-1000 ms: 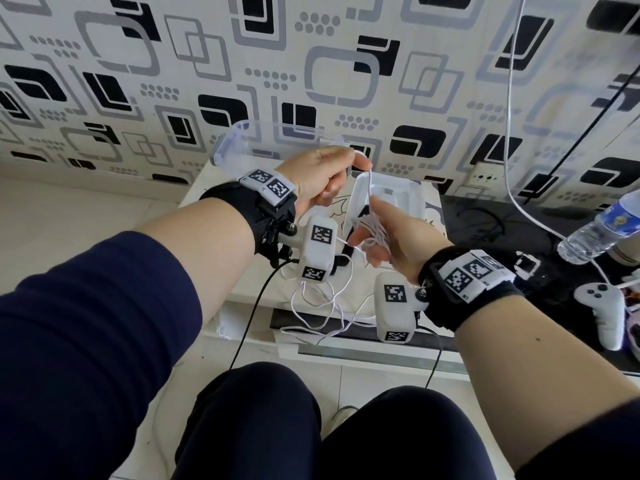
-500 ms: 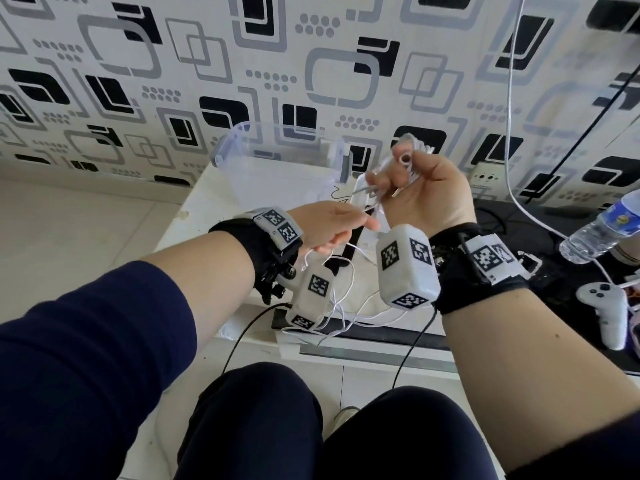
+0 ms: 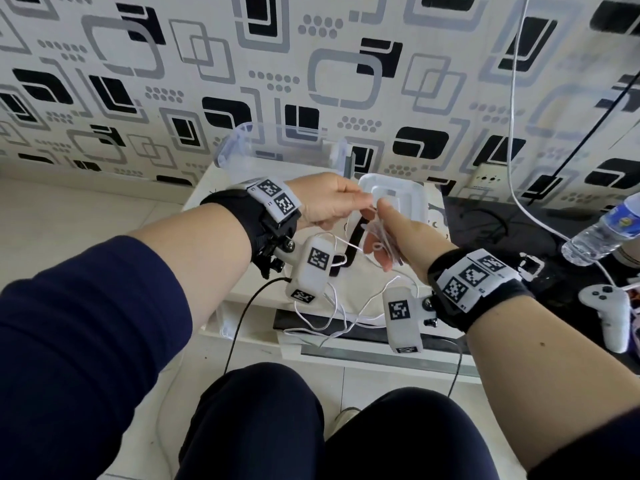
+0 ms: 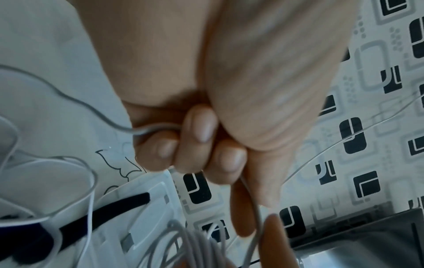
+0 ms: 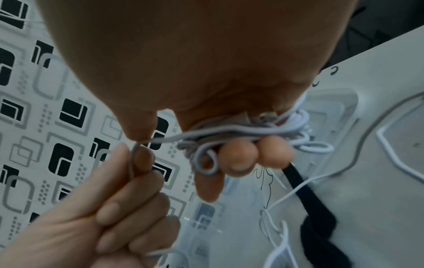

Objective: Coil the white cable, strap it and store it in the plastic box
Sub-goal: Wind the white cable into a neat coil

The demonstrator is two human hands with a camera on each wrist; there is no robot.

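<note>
The thin white cable is partly wound into a small coil [image 3: 382,233] round the fingers of my right hand [image 3: 381,245], which grips it above the table. The wrist view shows the coil [image 5: 229,134] lying across those curled fingers. My left hand [image 3: 365,206] pinches the strand that leads into the coil, its fingers [image 4: 197,137] curled round the cable [image 4: 91,110]. The loose remainder [image 3: 332,313] trails over the table's front edge. A black strap [image 3: 349,247] lies on the table under my hands. The clear plastic box [image 3: 277,147] stands open behind them, by the wall.
A white lid [image 3: 412,199] lies right of the box. On the dark glass top [image 3: 485,230] to the right are a water bottle [image 3: 602,233] and a white game controller [image 3: 606,306]. Another white cord [image 3: 516,98] hangs down the wall. My knees are below the table edge.
My right hand came down from its raised position with the coil. My left hand rose to meet it and now holds the strand right beside the coil.
</note>
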